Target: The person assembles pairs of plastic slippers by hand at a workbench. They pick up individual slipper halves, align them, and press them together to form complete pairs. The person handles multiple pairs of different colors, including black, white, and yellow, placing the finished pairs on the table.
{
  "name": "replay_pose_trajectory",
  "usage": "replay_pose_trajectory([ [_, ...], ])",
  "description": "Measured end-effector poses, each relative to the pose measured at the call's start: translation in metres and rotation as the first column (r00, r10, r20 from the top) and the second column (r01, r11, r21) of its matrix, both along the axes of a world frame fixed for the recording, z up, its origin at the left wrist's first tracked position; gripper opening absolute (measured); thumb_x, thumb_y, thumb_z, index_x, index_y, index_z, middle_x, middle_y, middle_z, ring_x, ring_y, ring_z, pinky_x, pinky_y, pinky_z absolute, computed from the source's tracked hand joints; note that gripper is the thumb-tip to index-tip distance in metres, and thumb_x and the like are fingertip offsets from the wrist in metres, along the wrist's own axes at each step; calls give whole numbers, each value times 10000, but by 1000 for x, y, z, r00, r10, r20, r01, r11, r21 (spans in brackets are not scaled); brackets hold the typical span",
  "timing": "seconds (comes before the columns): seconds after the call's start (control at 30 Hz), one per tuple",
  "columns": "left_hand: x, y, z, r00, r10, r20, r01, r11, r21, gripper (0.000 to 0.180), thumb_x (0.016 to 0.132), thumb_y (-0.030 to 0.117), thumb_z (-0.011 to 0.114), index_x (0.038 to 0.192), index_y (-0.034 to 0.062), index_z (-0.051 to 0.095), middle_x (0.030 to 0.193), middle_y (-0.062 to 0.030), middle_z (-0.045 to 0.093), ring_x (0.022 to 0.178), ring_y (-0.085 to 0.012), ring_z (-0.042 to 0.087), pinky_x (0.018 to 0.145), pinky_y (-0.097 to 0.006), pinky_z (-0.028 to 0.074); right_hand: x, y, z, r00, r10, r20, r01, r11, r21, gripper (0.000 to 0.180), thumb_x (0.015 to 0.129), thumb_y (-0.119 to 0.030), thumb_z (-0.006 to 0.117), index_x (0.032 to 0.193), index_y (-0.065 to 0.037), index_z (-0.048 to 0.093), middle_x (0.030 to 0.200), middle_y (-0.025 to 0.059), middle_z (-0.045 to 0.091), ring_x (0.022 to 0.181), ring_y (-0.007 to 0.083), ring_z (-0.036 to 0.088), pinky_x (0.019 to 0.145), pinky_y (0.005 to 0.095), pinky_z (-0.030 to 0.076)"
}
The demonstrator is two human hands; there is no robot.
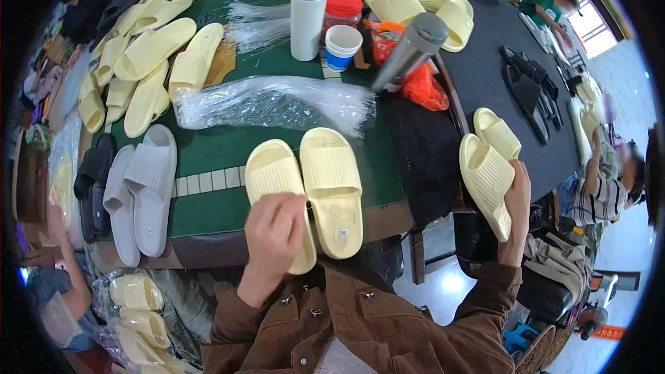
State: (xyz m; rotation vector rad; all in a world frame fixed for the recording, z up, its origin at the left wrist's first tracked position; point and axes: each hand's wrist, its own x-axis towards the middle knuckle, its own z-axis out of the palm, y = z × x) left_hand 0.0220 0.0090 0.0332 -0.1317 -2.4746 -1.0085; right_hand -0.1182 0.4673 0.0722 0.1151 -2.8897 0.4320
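Observation:
In front of me a pair of pale yellow slippers (pixel 332 194) lies on the green table, toes away from me. My left hand (pixel 276 235) is closed in a pinch above the left slipper of this pair, covering part of its footbed. Whatever its fingertips may hold is too small to make out. Off to the right, my right hand (pixel 516 190) grips another pair of pale yellow slippers (pixel 485 173), held tilted beside the table's edge. Its fingers are partly hidden behind them.
Clear plastic ties in a bag (pixel 270 104) lie beyond the pair. Farther back stand a white tumbler (pixel 309 17), a paper cup (pixel 343 48) and a grey steel flask (pixel 413 52). Grey slippers (pixel 149 190) and heaped yellow slippers (pixel 156 48) occupy the left. Other people sit around.

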Motion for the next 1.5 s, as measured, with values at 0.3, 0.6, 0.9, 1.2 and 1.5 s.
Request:
replay_pose_trajectory([
  [0.3, 45, 37, -48, 906, 62, 418, 17, 983, -182, 595, 853, 265, 721, 1414, 242, 525, 1465, -287, 294, 1355, -490, 296, 1104, -583, 265, -1, 4, -17, 996, 29, -80, -27, 999, 20, 336, 917, -135, 546, 1235, -27, 551, 1126, 194, 582, 1036, 384, 588, 858, 427, 461],
  [0.6, 24, 25, -60, 949, 133, 285, -76, 976, -202, 547, 862, 261, 673, 1359, 96, 515, 1273, -258, 463, 1155, -429, 480, 1028, -525, 377, 2, -12, -22, 997, 46, -55, -52, 993, -110, 289, 923, -42, 500, 1191, 46, 562, 979, 232, 623, 825, 332, 566, 766, 388, 444],
  [0.9, 46, -84, -72, 879, 470, 78, -440, 864, -245, 362, 768, 30, 648, 1130, 37, 650, 1149, -206, 568, 1102, -416, 537, 958, -493, 436, 15, 3, -42, 997, 5, -74, -32, 924, -380, 292, 949, -52, 499, 1209, 41, 596, 1034, 158, 687, 924, 221, 640, 815, 345, 485],
  [1.2, 48, -129, -82, 807, 590, -7, -563, 766, -312, 303, 779, 4, 637, 1081, 16, 664, 1204, -206, 595, 1133, -388, 551, 984, -463, 433, 70, -164, 7, 976, 206, -75, -196, 668, -718, 463, 868, -200, 698, 1245, 49, 597, 1130, 160, 685, 1031, 227, 663, 862, 351, 532],
  [1.5, 42, -130, -76, 805, 590, 66, -532, 766, -362, 361, 807, 19, 644, 1168, 36, 642, 1274, -216, 558, 1169, -384, 531, 1007, -471, 414, 65, -291, -28, 922, 336, 191, -224, 868, -443, 215, 780, 1, 669, 979, 48, 603, 869, 224, 648, 785, 320, 660, 684, 391, 502],
])
